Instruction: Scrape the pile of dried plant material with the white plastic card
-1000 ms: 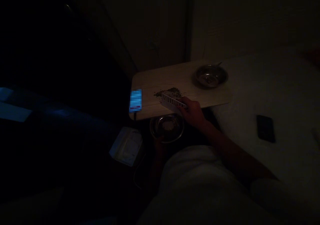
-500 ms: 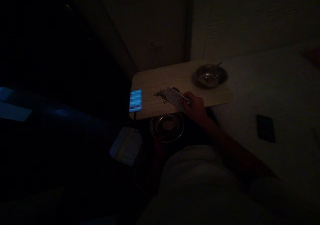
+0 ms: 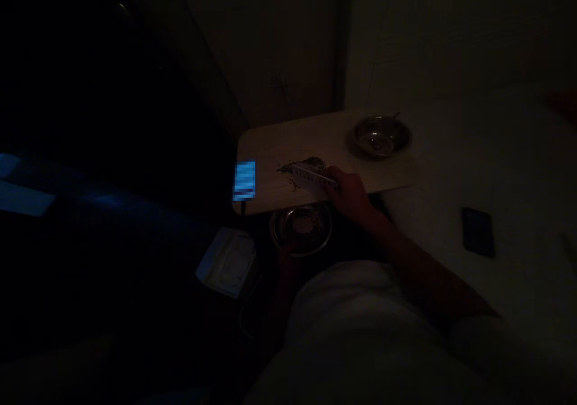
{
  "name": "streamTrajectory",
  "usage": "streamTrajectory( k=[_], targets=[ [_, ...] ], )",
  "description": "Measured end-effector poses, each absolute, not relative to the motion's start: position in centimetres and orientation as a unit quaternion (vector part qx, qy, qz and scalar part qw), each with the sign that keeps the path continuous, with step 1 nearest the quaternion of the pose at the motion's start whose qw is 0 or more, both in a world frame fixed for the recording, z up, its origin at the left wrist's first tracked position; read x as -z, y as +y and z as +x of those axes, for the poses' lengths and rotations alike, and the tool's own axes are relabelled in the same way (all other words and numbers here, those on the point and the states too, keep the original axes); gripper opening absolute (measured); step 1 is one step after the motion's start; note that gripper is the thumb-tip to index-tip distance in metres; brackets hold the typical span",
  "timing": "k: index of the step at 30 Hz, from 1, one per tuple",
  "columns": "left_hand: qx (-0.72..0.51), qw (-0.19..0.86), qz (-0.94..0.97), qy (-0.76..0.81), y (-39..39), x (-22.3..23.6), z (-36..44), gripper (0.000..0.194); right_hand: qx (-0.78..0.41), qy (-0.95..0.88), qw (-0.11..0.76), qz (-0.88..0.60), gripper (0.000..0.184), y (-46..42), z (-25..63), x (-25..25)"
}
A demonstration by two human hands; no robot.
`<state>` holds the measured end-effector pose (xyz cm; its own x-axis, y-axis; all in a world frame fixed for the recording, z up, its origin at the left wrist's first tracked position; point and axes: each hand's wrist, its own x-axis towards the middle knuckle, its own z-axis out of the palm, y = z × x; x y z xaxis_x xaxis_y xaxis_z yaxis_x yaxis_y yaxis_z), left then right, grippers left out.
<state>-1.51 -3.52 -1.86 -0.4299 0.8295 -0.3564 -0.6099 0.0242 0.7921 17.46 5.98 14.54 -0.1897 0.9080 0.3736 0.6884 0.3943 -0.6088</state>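
Note:
My right hand (image 3: 350, 196) is closed around the end of a knife (image 3: 311, 175), a broad pale blade with a row of dark openings along it. The blade stands steeply tilted on the wooden board (image 3: 265, 143), among dark green chopped bits (image 3: 311, 163) that look like herbs. Below the board's near edge, my left hand (image 3: 287, 258) grips the near rim of a metal bowl (image 3: 327, 237). The fingers are dim there. Something pale lies in that bowl.
A second metal bowl (image 3: 382, 136) with a utensil in it stands on the board's right end. A lit screen (image 3: 244, 180) is at the left end. A dark phone-like object (image 3: 478, 231) lies on the pale surface at right. A pale box (image 3: 229, 262) sits lower left. The room is very dark.
The knife has swung slightly left and its blade now shows more edge-on. My right hand has moved a little left with it. My left hand and the bowl stay nearly in place.

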Motion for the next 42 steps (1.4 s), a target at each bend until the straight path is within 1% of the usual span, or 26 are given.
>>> streamTrajectory(
  k=[5, 10, 15, 21, 23, 36, 39, 42],
  targets=[
    [-0.690, 0.529, 0.089, 0.486, -3.5, 1.8, -1.3, 0.045, -0.157, -0.765, 0.345, -0.520, 0.022, 5.7, 17.4, -14.9],
    [-0.683, 0.533, 0.083, 0.493, -3.6, 1.4, -1.3, 0.039, -0.173, -0.772, 0.341, -0.507, 0.022, 5.5, 17.2, -15.0],
    [-0.696, 0.521, 0.090, 0.486, -3.6, 1.5, -1.3, 0.044, -0.183, -0.776, 0.335, -0.502, 0.022, 5.2, 16.9, -15.4],
    [-0.674, 0.533, 0.082, 0.505, -3.5, 2.4, -1.5, 0.032, -0.173, -0.774, 0.331, -0.512, 0.025, 5.3, 16.6, -15.4],
    [-0.671, 0.533, 0.079, 0.509, -3.5, 2.5, -1.6, 0.031, -0.167, -0.774, 0.330, -0.514, 0.026, 5.3, 16.6, -15.3],
    [-0.688, 0.533, 0.091, 0.483, -3.4, 2.6, -1.6, 0.044, -0.188, -0.779, 0.330, -0.499, 0.022, 4.9, 16.6, -15.4],
    [-0.686, 0.540, 0.088, 0.480, -3.4, 2.6, -1.6, 0.043, -0.185, -0.782, 0.328, -0.497, 0.021, 5.0, 16.5, -15.2],
    [-0.683, 0.526, 0.072, 0.501, -3.4, 2.1, -1.4, 0.039, -0.184, -0.773, 0.337, -0.504, 0.022, 5.3, 16.3, -14.9]
  ],
)
